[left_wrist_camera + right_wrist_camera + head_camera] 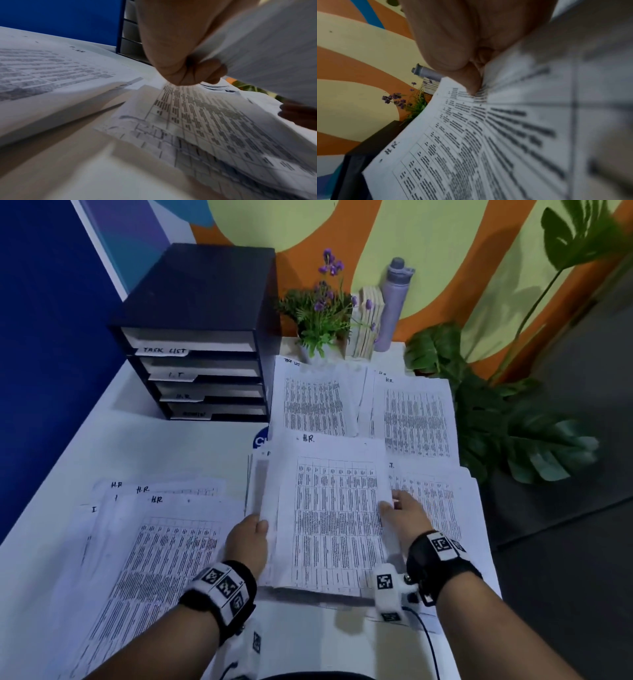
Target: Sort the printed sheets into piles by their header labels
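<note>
A printed sheet headed "H.R." is lifted above the middle stack of unsorted sheets. My left hand pinches its left edge, thumb on top. My right hand pinches its right edge. In the left wrist view my left hand holds the lifted sheet over the stack. In the right wrist view my thumb presses on the "H.R." sheet. An H.R. pile lies at the left, a task list pile and another H.R. pile at the back, an I.T. pile at the right.
A black drawer unit with labelled trays stands at the back left of the white table. A potted purple flower, books and a lilac bottle stand by the wall. Large green leaves hang beside the table's right edge.
</note>
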The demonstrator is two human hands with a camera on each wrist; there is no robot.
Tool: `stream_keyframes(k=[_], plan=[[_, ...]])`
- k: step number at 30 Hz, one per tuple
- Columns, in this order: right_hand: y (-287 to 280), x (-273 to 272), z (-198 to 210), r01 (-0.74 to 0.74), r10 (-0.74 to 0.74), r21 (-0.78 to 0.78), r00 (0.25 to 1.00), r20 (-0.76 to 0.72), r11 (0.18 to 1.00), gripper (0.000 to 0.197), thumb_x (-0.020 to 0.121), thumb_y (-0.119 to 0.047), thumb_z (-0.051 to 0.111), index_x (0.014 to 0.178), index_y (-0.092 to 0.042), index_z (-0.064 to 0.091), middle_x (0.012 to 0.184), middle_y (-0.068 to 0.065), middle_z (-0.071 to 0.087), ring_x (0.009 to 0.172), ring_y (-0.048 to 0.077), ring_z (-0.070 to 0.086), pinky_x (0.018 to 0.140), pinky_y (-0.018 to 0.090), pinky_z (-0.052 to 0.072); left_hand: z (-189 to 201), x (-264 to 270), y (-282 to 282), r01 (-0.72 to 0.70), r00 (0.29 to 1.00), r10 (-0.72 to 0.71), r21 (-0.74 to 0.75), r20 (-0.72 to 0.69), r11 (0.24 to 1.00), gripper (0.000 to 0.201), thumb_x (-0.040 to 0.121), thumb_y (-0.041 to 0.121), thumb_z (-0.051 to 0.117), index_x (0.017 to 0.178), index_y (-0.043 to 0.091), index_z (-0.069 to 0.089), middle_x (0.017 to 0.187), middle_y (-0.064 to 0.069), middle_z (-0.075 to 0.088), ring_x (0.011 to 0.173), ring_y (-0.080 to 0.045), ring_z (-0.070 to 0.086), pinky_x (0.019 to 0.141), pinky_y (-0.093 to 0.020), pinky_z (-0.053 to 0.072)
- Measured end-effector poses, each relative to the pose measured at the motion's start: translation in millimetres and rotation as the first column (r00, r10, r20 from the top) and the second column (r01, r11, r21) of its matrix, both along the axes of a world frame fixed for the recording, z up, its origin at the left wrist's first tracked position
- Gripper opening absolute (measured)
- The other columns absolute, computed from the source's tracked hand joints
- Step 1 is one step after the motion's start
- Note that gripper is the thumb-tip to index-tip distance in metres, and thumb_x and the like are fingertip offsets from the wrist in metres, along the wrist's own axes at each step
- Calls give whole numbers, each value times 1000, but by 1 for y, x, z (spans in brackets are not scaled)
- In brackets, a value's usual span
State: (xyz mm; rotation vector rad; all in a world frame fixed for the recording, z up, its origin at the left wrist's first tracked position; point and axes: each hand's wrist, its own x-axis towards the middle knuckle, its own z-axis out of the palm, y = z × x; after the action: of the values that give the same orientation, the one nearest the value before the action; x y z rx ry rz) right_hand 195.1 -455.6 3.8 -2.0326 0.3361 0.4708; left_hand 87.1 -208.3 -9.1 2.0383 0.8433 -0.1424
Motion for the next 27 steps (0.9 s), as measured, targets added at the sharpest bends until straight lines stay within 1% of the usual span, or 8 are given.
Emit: stream_keyframes(k=[3,6,14,18,21,23,24,27], plan=[[13,-3,-3,-27,27,-3,999,-20,1000,42,91,-3,52,129,-20,46,107,8,62,86,26,60,68,29,48,0,-2,-5,55,998,-55,-37,-1,998,26,101,15,39,107,5,62,110,-15,65,92,-27,57,87,-36,46],[16,0,-6,23,-15,-125,998,64,992,52,91,2,43,140,-15,38,115,11,59,93,29,59,74,31,48,-2,-10,12,-51,998,53,-71,35,996,27,97,13,42,111,20,65,110,1,65,89,-20,59,81,-31,50],[58,7,-10,-51,73,-214,992,98,975,47,93,1,37,138,-14,40,106,16,57,83,31,56,69,34,51,-10,-44,107,-179,977,197,181,-83,967,36,91,6,56,127,9,59,129,-12,60,113,-31,59,100,-40,47],[72,15,-1,-49,73,-133,981,182,990,38,92,0,41,129,-10,46,107,16,61,82,28,58,76,42,55,-10,-63,136,-56,965,137,335,-222,940,48,89,27,66,134,13,55,138,-11,55,121,-32,55,105,-38,41],[79,28,11,-51,31,87,975,220,995,43,92,0,47,133,-15,46,111,11,62,93,23,60,81,36,56,8,-48,119,-68,998,68,16,5,998,45,93,38,60,134,21,53,136,-5,54,124,-23,51,107,-38,38],[86,29,23,-108,63,175,968,242,979,40,94,-2,48,130,-17,47,92,4,60,78,16,58,65,18,52,28,-27,95,-28,992,67,-337,103,941,47,87,54,60,129,33,54,128,4,60,116,-17,57,103,-41,44],[89,30,26,-146,93,188,961,261,971,38,94,-5,50,129,-20,48,89,6,60,75,17,57,64,17,51,36,-16,83,16,989,51,-431,142,902,52,83,59,61,128,34,54,124,7,63,111,-15,60,101,-42,45],[86,33,31,-176,100,245,951,294,954,35,94,-16,56,126,-28,48,99,2,63,84,15,59,78,21,50,51,19,56,113,961,-11,-357,276,927,46,92,32,64,136,32,48,127,13,62,115,-10,58,103,-39,42]])
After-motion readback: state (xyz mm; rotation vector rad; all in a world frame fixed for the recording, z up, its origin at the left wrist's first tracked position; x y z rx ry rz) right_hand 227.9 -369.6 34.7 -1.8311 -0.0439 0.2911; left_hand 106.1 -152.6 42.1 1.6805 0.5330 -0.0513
